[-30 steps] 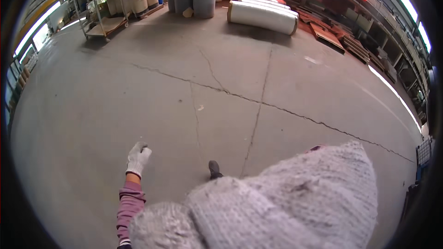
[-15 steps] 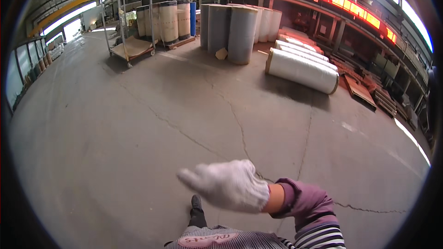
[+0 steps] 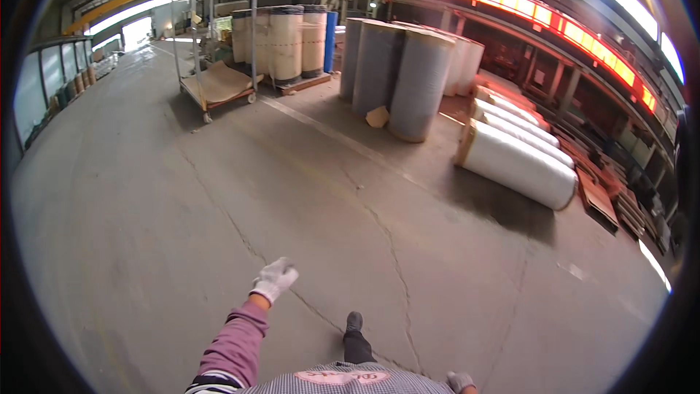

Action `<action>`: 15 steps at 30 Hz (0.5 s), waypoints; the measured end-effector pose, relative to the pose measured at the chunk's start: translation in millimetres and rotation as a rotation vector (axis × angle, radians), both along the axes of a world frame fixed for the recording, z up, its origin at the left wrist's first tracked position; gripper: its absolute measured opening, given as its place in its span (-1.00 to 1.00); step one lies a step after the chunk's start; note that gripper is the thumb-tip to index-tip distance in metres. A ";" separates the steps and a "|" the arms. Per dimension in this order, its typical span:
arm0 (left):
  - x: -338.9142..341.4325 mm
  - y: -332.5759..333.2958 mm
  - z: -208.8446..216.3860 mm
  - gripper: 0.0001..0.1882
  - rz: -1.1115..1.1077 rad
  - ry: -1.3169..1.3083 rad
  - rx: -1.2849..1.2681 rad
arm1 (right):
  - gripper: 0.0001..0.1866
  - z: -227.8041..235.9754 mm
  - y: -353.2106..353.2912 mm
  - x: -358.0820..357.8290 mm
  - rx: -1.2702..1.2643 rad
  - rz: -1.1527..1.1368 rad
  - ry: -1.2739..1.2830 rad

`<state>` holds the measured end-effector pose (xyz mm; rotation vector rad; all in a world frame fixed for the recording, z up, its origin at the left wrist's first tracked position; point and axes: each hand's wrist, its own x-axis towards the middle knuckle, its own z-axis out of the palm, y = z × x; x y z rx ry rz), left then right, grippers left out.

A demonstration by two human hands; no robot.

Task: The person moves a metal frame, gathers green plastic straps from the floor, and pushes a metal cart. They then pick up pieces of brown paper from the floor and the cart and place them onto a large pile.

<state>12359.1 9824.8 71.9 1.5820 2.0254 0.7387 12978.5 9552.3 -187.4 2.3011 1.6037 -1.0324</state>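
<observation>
My left hand [image 3: 275,279], in a white knit glove, is held out in front of me above the concrete floor [image 3: 182,284]. Its fingers are curled in, and nothing shows in them. A mauve sleeve with a striped band covers that forearm. Low at the bottom edge, right of my checked apron [image 3: 292,383], my right hand [image 3: 460,381] shows only in part, gloved too. How its fingers lie is too small to make out. Neither hand touches anything that I can see. One dark shoe [image 3: 354,321] is stepping forward below.
A wheeled metal cart [image 3: 219,84] with a cardboard sheet stands ahead on the left. Behind it are upright tan rolls [image 3: 284,44] on a pallet. Tall grey rolls [image 3: 419,87] stand at centre. White wrapped rolls [image 3: 518,164] lie at right, beside stacked boards [image 3: 598,201]. Cracks run through the floor.
My right hand has swung from the front down to the lower edge, while my left arm has come forward into view. The rolls and cart appear closer and farther right.
</observation>
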 end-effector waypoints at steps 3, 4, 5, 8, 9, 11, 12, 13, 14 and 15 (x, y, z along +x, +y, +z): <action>-26.0 100.0 -40.6 -0.62 0.079 0.018 -0.050 | -0.78 47.5 152.3 -33.0 -0.128 -0.572 0.179; -39.7 139.4 -66.1 -0.61 0.077 0.006 -0.057 | -0.80 4.7 214.8 -2.6 -0.076 -0.671 0.332; -70.9 156.7 -106.2 -0.58 0.130 0.121 -0.228 | -0.77 -1.7 266.1 -9.5 -0.061 -0.749 0.494; -120.9 163.0 -134.6 -0.48 0.429 0.204 -0.753 | -0.77 95.6 473.5 -95.6 0.030 -0.682 0.706; -199.6 112.9 -239.4 -0.47 0.481 0.249 -0.825 | -0.78 170.8 551.2 -162.0 0.055 -0.522 0.733; -225.1 114.2 -279.3 -0.53 0.439 0.187 -0.836 | -0.69 201.3 663.5 -198.7 0.141 -0.317 0.670; -242.9 99.5 -284.8 -0.59 0.235 0.351 -0.883 | -0.69 215.9 714.8 -224.8 0.141 -0.297 0.682; -248.7 97.2 -289.8 -0.60 0.157 0.441 -0.886 | -0.71 227.2 762.4 -248.1 0.203 -0.154 0.572; -257.4 97.3 -298.7 -0.63 0.026 0.583 -0.931 | -0.74 230.9 810.1 -263.6 0.255 0.004 0.467; -276.8 105.3 -317.4 -0.64 0.097 0.586 -1.050 | -0.74 206.8 861.7 -258.7 0.242 0.033 0.498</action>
